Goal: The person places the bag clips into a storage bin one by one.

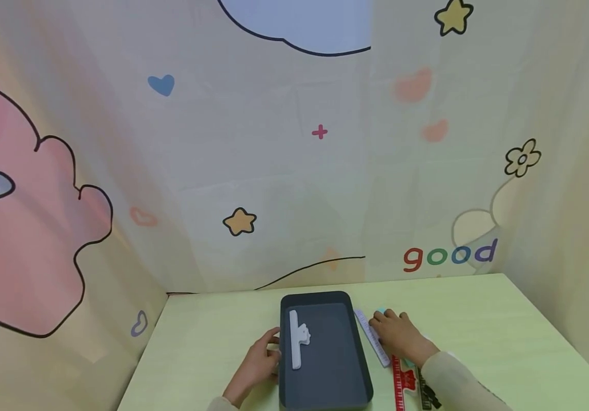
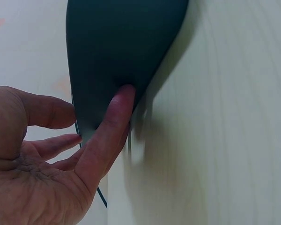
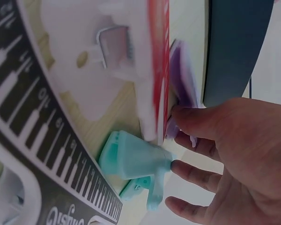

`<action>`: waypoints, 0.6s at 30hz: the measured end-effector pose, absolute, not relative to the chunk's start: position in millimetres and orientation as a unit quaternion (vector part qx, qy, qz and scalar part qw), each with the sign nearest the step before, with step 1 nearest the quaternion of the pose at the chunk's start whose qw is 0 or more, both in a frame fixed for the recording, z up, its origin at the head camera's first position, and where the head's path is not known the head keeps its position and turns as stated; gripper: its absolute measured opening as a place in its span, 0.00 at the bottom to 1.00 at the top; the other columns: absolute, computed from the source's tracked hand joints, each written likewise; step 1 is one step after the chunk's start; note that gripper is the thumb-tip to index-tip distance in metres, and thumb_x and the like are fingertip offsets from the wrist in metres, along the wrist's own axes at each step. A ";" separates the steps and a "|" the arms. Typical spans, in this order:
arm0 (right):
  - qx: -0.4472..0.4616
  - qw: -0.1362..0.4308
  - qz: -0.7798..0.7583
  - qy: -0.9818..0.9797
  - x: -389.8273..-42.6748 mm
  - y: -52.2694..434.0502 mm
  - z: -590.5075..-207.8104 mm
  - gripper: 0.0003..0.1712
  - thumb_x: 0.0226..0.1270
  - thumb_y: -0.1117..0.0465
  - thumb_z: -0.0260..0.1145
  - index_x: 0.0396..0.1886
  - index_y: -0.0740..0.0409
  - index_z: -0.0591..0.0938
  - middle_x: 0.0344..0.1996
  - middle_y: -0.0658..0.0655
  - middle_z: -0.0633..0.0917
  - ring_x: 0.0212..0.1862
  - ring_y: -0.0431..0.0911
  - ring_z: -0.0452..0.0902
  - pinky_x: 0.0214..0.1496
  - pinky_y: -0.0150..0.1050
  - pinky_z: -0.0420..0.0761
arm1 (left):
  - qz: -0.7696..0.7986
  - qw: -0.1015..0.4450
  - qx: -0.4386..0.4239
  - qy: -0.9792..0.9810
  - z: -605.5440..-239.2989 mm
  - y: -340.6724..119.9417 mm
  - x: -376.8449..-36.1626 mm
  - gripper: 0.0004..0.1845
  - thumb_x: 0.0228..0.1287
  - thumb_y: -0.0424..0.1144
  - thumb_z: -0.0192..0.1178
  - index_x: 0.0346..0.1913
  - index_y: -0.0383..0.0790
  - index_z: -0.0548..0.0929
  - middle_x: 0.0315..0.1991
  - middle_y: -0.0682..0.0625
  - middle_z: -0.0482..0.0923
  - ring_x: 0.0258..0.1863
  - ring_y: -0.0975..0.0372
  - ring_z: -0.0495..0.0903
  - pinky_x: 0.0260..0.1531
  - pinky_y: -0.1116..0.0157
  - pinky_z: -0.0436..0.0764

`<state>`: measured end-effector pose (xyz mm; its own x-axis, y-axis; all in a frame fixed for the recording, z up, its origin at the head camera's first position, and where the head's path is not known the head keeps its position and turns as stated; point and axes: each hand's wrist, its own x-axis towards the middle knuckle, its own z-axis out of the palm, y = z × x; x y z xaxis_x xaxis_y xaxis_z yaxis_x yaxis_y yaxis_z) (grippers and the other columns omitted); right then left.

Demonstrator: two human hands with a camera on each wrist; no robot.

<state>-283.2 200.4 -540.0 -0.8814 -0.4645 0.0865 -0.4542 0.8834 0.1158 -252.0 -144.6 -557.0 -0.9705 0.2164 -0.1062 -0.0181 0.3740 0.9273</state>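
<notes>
A dark grey tray (image 1: 325, 365) stands on the table, with a white ruler clip (image 1: 295, 339) lying inside along its left side. My left hand (image 1: 260, 362) is at the tray's left outer wall, fingers loosely bent. In the left wrist view, one fingertip (image 2: 126, 91) touches the wall. My right hand (image 1: 399, 337) reaches over the purple ruler clip (image 1: 372, 338) right of the tray. In the right wrist view its thumb and index finger pinch the purple piece (image 3: 183, 79), while another fingertip is right by a teal clip (image 3: 140, 157).
A red ruler clip (image 1: 398, 382) and a black ruler clip (image 3: 61, 140) with white markings lie close below the right hand, partly under the forearm. Behind the pale table (image 1: 212, 325) hangs a printed curtain (image 1: 284, 171), which also runs along both sides.
</notes>
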 end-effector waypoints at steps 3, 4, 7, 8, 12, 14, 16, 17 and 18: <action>0.233 0.049 -0.045 -0.970 -281.4 199.7 -538.3 0.19 0.61 0.55 0.71 0.48 0.55 0.79 0.45 0.54 0.78 0.49 0.53 0.73 0.43 0.56 0.77 | 0.556 0.106 0.060 0.822 -556.9 -144.5 -251.7 0.33 0.62 0.27 0.51 0.73 0.36 0.63 0.61 0.33 0.71 0.44 0.55 0.80 0.21 0.60 0.85; 0.232 0.047 -0.046 -0.970 -281.1 199.4 -537.9 0.19 0.61 0.54 0.71 0.49 0.55 0.78 0.46 0.54 0.78 0.49 0.53 0.73 0.43 0.56 0.77 | 0.556 0.105 0.060 0.822 -556.7 -144.6 -251.5 0.33 0.62 0.27 0.51 0.73 0.36 0.63 0.60 0.33 0.71 0.44 0.55 0.80 0.21 0.60 0.86; 0.232 0.044 -0.044 -0.971 -279.8 198.2 -535.6 0.19 0.62 0.54 0.71 0.49 0.56 0.78 0.46 0.55 0.77 0.49 0.54 0.73 0.43 0.55 0.77 | 0.551 0.105 0.055 0.826 -556.8 -144.9 -251.1 0.33 0.62 0.27 0.51 0.73 0.37 0.63 0.61 0.33 0.71 0.45 0.55 0.80 0.21 0.60 0.86; 0.233 0.043 -0.042 -0.971 -279.8 198.0 -535.1 0.19 0.62 0.55 0.70 0.50 0.57 0.77 0.46 0.55 0.77 0.49 0.54 0.73 0.43 0.55 0.77 | 0.549 0.104 0.054 0.827 -556.5 -145.1 -250.9 0.33 0.62 0.27 0.51 0.73 0.37 0.63 0.61 0.33 0.72 0.45 0.55 0.80 0.22 0.60 0.85; 0.229 0.035 -0.026 -0.973 -280.2 197.6 -532.6 0.18 0.66 0.56 0.67 0.51 0.59 0.76 0.47 0.57 0.77 0.50 0.55 0.74 0.45 0.57 0.78 | 0.539 0.100 0.054 0.834 -556.1 -144.9 -250.7 0.33 0.62 0.28 0.51 0.72 0.36 0.64 0.60 0.34 0.72 0.45 0.55 0.80 0.23 0.61 0.85; 0.225 0.029 -0.018 -0.974 -280.8 197.9 -531.6 0.18 0.67 0.57 0.66 0.52 0.60 0.76 0.48 0.58 0.76 0.50 0.55 0.73 0.46 0.57 0.78 | 0.535 0.098 0.057 0.837 -555.5 -144.4 -251.1 0.32 0.63 0.28 0.51 0.72 0.37 0.64 0.60 0.34 0.72 0.46 0.55 0.80 0.24 0.61 0.85; 0.220 0.025 -0.014 -0.975 -281.7 198.3 -531.1 0.18 0.68 0.57 0.65 0.53 0.60 0.75 0.48 0.58 0.76 0.51 0.55 0.73 0.47 0.58 0.78 | 0.535 0.097 0.058 0.837 -554.7 -144.1 -251.6 0.32 0.63 0.29 0.51 0.72 0.37 0.64 0.61 0.34 0.72 0.46 0.55 0.81 0.24 0.62 0.85; 0.218 0.025 -0.012 -0.975 -282.1 198.3 -530.6 0.18 0.68 0.57 0.65 0.53 0.60 0.75 0.48 0.58 0.76 0.51 0.55 0.73 0.47 0.58 0.78 | 0.534 0.095 0.060 0.838 -554.3 -144.4 -251.6 0.32 0.63 0.29 0.51 0.72 0.36 0.63 0.61 0.34 0.72 0.46 0.55 0.81 0.23 0.62 0.85; 0.217 0.024 -0.011 -0.976 -282.3 198.1 -529.8 0.19 0.68 0.56 0.65 0.53 0.60 0.75 0.48 0.58 0.76 0.51 0.55 0.73 0.48 0.58 0.78 | 0.535 0.094 0.059 0.837 -553.7 -144.7 -251.6 0.32 0.63 0.28 0.51 0.73 0.37 0.63 0.61 0.34 0.72 0.46 0.55 0.81 0.23 0.62 0.85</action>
<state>-282.3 198.1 -529.8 -0.9050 -0.4232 0.0427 -0.4220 0.9060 0.0329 -251.6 -144.7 -553.7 -0.9752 0.1997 -0.0951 -0.0025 0.4198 0.9076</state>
